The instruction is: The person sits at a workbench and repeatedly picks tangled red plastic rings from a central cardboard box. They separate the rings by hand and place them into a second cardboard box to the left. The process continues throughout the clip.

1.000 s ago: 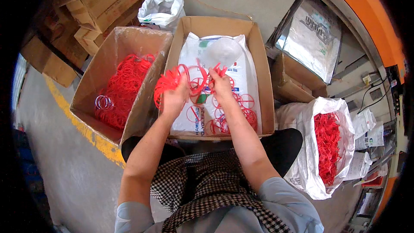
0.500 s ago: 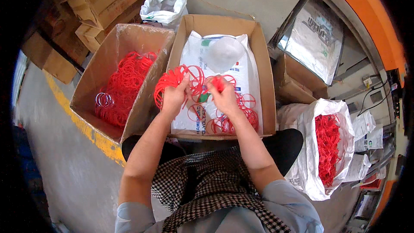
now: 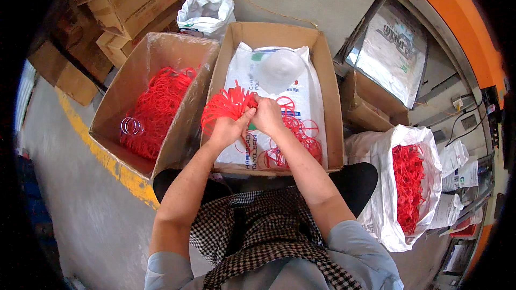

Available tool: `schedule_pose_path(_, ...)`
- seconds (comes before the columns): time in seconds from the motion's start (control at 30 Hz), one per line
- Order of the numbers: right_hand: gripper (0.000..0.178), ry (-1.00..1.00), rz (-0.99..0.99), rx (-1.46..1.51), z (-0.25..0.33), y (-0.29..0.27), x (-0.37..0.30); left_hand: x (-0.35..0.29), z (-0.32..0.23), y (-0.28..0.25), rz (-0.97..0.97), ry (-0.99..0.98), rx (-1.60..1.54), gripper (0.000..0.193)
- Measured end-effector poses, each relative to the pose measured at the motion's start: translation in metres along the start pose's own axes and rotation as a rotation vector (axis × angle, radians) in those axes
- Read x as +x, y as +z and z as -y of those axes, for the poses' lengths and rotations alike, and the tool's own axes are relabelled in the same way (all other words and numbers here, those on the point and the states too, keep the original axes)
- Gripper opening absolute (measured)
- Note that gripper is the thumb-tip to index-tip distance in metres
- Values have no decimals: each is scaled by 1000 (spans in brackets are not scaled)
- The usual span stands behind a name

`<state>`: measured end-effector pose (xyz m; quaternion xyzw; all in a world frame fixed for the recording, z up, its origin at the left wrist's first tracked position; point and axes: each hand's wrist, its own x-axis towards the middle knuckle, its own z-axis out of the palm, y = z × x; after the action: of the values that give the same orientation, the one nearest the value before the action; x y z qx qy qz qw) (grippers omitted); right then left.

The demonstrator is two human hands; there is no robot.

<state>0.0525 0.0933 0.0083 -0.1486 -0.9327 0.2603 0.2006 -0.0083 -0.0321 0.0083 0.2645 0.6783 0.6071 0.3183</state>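
A thick bunch of thin red plastic rings [image 3: 224, 108] fans out to the left from my left hand [image 3: 231, 129], whose fingers are closed around it. My right hand [image 3: 267, 116] meets the left at the bunch's right end. Its fingers are closed on red pieces there, mostly hidden by the hand. Both hands are over an open cardboard box [image 3: 332, 129] with a printed white sack [image 3: 236, 75] lying in it. More red rings [image 3: 303, 142] lie loose on the sack to the right of my hands. A frosted, rounded translucent piece [image 3: 280, 70] rests farther back on the sack.
To the left, a tilted cardboard box [image 3: 185, 113] holds tangled red rings [image 3: 156, 110] and a few pale rings [image 3: 130, 125]. At right stands a white sack [image 3: 371, 204] full of red pieces [image 3: 407, 188]. Another white sack [image 3: 207, 13] and stacked cartons [image 3: 134, 0] are behind.
My right hand has moved left to meet my left hand at the bunch. The bunch has shifted slightly right and now spreads out with ends pointing up.
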Motion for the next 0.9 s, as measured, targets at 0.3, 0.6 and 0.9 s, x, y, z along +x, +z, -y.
schedule_pose_path(0.3, 20, 2, 48, -140, -4, 14, 0, 6, 12, 6, -234, 411, 118, 22)
schedule_pose_path(0.6, 29, 23, 155, -33, -6, -5, -1, 23, 36, -22, -503, 290, 379, 25)
schedule_pose_path(0.9, 29, -63, 143, -264, 11, 5, -3, 24, 34, 1, -646, 553, 627, 24)
